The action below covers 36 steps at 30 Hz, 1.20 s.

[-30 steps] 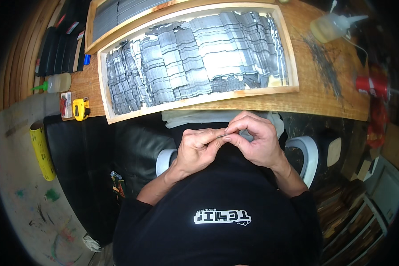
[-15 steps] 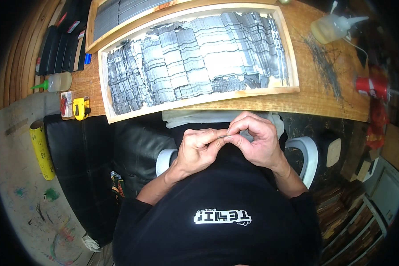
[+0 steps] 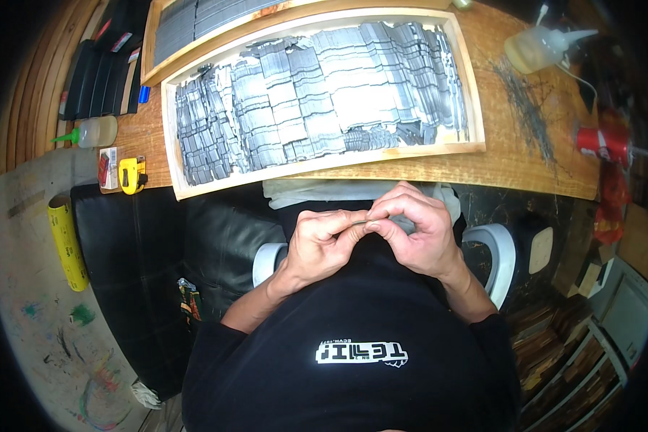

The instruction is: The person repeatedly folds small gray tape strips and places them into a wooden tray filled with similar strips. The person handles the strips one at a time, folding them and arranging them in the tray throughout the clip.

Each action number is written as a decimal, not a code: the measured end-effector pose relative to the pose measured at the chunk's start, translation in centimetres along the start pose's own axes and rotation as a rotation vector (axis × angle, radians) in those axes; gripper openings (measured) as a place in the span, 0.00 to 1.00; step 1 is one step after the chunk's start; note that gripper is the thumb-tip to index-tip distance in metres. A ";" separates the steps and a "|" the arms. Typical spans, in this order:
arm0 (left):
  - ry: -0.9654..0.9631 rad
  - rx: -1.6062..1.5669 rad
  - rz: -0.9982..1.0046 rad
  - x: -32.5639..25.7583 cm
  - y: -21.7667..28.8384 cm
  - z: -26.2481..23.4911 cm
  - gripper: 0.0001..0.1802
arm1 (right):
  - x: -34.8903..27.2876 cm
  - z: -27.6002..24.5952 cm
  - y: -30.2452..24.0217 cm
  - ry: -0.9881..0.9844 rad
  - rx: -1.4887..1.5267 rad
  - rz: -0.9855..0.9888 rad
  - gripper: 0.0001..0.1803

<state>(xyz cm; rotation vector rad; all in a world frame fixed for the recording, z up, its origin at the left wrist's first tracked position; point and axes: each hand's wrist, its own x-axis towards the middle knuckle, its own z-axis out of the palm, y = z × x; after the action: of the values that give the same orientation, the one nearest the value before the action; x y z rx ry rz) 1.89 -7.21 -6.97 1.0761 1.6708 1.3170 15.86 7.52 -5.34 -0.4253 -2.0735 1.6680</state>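
Note:
In front of my chest, my left hand [image 3: 325, 241] and my right hand [image 3: 415, 227] meet fingertip to fingertip. Both are closed in a pinch on one thin dark strip [image 3: 359, 222], most of which my fingers hide. Just beyond them on the table lies a shallow wooden tray [image 3: 324, 160], tilted a little. It is filled with rows of thin grey strips [image 3: 281, 93], packed close and shining under the light.
Behind stands a second wooden tray [image 3: 227, 32] of grey strips. A yellow tape measure [image 3: 131, 176] and a green-tipped glue bottle [image 3: 96, 132] sit left on the wooden table [image 3: 410, 169]. At right are another squeeze bottle [image 3: 536, 49], dark slivers [image 3: 527, 108] and a red can [image 3: 603, 144].
Almost nothing differs. Both hands keep their pinch on the thin strip in the same place, with only a slight shift of the fingers.

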 end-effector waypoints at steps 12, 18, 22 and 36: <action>0.003 -0.071 -0.025 0.2 0.1 0.5 0.10 | -0.1 -0.6 -1.2 0.074 -0.135 -0.017 0.06; 0.026 -0.103 0.047 1.0 0.4 0.4 0.10 | 1.1 -9.2 -9.5 0.550 -0.758 -0.175 0.03; 0.035 -0.077 0.083 1.8 1.9 0.3 0.09 | 2.0 -9.9 -9.9 0.424 -0.874 -0.044 0.03; 0.046 0.197 0.593 6.7 7.0 -2.3 0.17 | 4.9 -3.3 -7.0 0.091 -0.207 -0.385 0.15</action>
<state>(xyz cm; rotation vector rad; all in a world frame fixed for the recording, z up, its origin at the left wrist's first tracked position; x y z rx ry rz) -1.59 -0.98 0.04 1.7652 1.5975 1.5616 13.60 11.16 2.74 -0.1472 -2.1066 1.1974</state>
